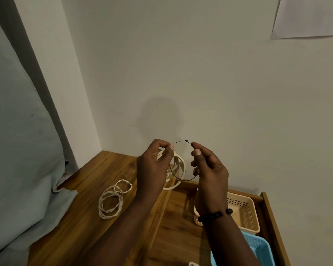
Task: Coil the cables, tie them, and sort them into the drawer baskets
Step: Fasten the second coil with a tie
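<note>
My left hand (154,166) holds a coiled white cable (178,169) and pinches one end of a thin black tie (181,178) between thumb and forefinger. My right hand (208,166) pinches the tie's other end, near its small square head. The tie loops down around the coil, above the drawer's back edge. A second white cable (112,200) lies loosely coiled on the wooden top (81,217) to the left. In the open drawer (177,223) sit a beige basket (244,214) and a blue basket (258,250).
A pale wall rises straight behind the cabinet. Grey cloth (17,150) hangs along the left and drapes onto the wooden top. A small white object (192,263) shows at the bottom edge of the drawer. A bead bracelet is on my right wrist.
</note>
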Motion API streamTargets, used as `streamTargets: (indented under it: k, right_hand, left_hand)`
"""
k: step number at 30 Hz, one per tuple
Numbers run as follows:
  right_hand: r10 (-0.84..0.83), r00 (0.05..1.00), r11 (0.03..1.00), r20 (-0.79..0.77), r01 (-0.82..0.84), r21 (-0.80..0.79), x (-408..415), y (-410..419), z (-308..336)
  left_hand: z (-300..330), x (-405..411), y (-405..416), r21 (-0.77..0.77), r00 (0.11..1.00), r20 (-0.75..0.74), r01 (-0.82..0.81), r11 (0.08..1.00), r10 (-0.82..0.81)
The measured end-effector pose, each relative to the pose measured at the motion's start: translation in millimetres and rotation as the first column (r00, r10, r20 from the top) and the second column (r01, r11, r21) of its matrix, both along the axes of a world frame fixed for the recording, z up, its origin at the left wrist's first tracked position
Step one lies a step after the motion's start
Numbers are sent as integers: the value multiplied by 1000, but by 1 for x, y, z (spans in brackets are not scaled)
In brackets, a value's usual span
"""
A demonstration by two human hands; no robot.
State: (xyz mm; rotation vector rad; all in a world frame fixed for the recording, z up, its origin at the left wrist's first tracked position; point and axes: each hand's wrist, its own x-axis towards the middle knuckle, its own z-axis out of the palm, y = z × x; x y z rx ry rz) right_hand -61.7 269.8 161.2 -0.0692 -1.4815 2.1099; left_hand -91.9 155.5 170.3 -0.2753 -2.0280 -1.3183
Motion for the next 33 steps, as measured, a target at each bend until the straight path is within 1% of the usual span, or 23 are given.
streamTargets:
  k: [4,13,19,21,27,30,33]
  right_hand:
    - [-6,1000,1000,-6,6,9,2,-4,0]
    - [72,997,997,10,-72,31,2,-10,0]
    - [92,996,991,-5,-91,96,1,-11,-1]
    - [98,995,986,-11,-95,138,0,-9,-2]
    - [78,997,940,-9,-70,334,-6,0,-2]
    - [129,992,891,-6,-113,439,-7,9,2]
    - [181,983,872,-25,-149,466,-9,15,11]
  left_hand:
    - [-1,-1,0,-11,1000,6,-3,1000,3]
    - [2,0,1,1,1000,13,22,1000,-22]
    - [2,1,0,-3,998,21,52,999,-52]
    - [2,2,0,4,996,25,83,997,-83]
    - [-1,3,-2,16,983,76,166,986,-166]
    - [-1,2,-4,7,986,71,150,989,-151]
    - [2,1,-6,-27,987,49,153,988,-152]
